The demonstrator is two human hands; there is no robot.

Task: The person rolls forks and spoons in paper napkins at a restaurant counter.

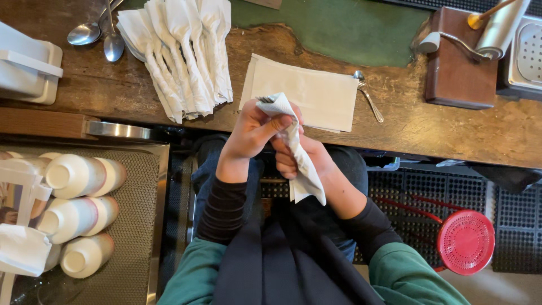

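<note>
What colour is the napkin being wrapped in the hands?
White napkin, seen in the head view.

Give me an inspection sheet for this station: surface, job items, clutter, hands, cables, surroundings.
Surface: worn wooden counter, green inlay at the back.
Job's things: white napkin wrapped round a fork, tines showing; flat napkin stack; pile of finished rolls.
Clutter: loose spoons; single spoon.
Grippers: left hand and right hand both grip the napkin.
Cables: nothing seen.
Surroundings: white bottles lying on a tray; red stool; black floor mat.
</note>
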